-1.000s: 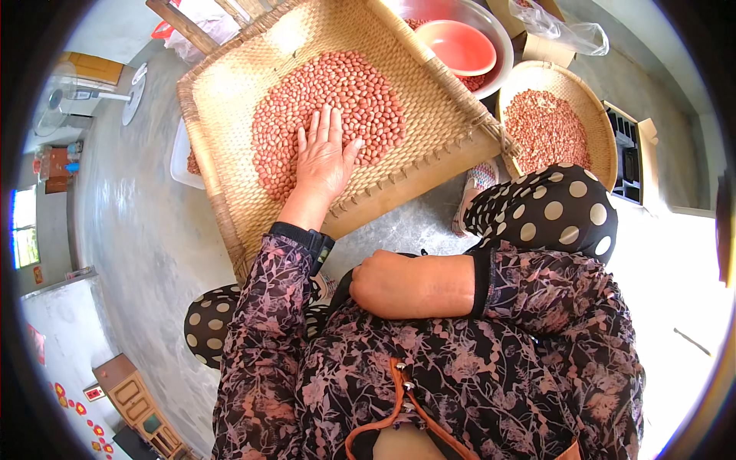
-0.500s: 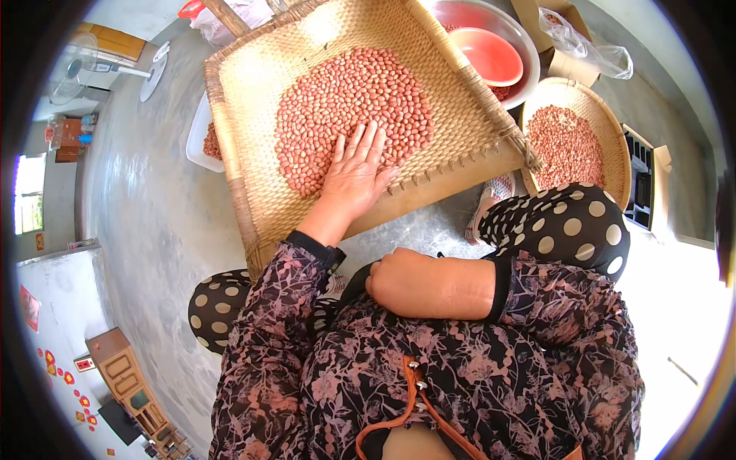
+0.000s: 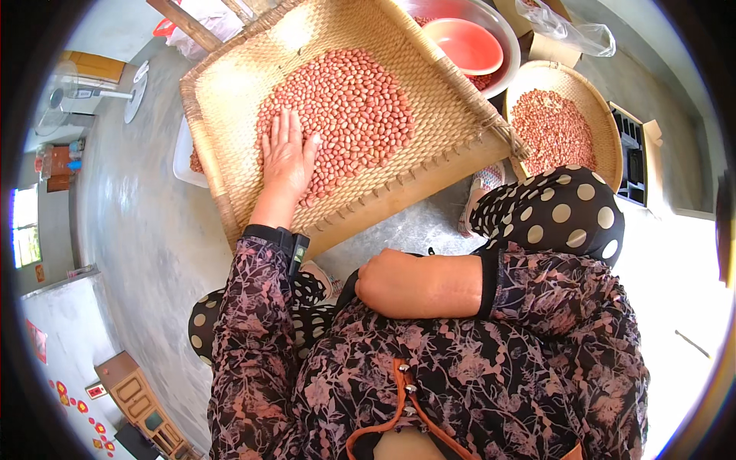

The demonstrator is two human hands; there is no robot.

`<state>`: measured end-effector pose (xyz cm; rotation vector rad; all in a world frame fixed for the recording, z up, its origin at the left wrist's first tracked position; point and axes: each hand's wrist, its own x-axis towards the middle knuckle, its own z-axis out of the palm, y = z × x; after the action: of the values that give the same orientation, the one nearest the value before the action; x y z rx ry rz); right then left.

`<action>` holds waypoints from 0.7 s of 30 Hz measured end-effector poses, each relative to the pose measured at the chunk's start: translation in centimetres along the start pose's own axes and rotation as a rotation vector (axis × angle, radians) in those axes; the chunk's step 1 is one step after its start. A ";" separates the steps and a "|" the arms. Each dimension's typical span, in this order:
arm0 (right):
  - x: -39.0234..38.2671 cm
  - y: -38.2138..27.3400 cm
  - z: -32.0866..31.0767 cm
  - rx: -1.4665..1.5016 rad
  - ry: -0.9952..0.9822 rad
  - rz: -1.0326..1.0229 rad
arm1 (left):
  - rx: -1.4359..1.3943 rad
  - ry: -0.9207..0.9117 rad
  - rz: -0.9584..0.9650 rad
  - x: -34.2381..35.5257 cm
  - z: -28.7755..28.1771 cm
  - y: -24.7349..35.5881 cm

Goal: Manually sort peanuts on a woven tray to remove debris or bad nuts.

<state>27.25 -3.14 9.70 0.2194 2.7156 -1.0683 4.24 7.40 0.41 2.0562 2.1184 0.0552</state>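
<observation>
On the left part of a square-cornered woven tray (image 3: 230, 100), left hand (image 3: 285, 165) lies palm down over the near-left margin of a spread of reddish nuts (image 3: 353, 107). Grip: hand flat, fingers extended and slightly parted, thumb out to the side; nothing seen clasped. Palm underside hidden, so any nuts beneath it cannot be counted. Nuts form one broad patch, mid-tray, woven surface bare around it.

Right hand (image 3: 383, 284): at the lap, wrist bent, back of hand toward the camera. Fingers curl under and out of sight; cannot tell how tightly they close or whether they hold anything.

Tray's far corner cut off by the upper picture edge; its support mostly concealed. White container (image 3: 182, 162) beside the tray's left side, largely covered by it; reddish contents show only as a sliver. Beyond the right side: metal basin (image 3: 513, 50), top cropped, with pink bowl (image 3: 458, 46) inside, masking most of the reddish contents. Round basket (image 3: 609, 107) nearer, holding small reddish pieces too fine to identify singly; dotted trouser knee (image 3: 571, 215) overlaps its lower rim. Far right, glare washes out detail.
</observation>
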 end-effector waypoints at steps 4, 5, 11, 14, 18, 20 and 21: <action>-0.1 0.2 0.5 0.027 0.050 -0.017 | -0.053 0.159 -0.009 2.0 -0.1 0.8; 0.0 0.4 0.3 0.008 0.041 -0.022 | -0.052 0.144 0.003 2.4 0.2 0.9; 0.2 0.6 -1.2 -0.056 -0.014 -0.003 | -0.019 -0.043 -0.100 3.7 0.2 1.9; 0.4 0.6 -1.0 -0.044 -0.003 -0.012 | -0.069 0.097 0.041 3.5 -0.8 5.3; 1.2 0.2 0.0 -0.042 0.049 -0.034 | -0.100 0.089 0.213 2.2 0.9 9.3; 0.9 -0.3 -0.3 -0.059 0.054 -0.044 | -0.077 0.054 0.238 1.6 1.4 9.9; 0.8 -0.4 -0.4 -0.069 0.063 -0.041 | -0.115 0.062 0.262 1.6 1.2 9.9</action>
<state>26.32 -3.14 10.02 0.1892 2.8192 -0.9921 14.18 9.21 0.59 2.2740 1.8179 0.2740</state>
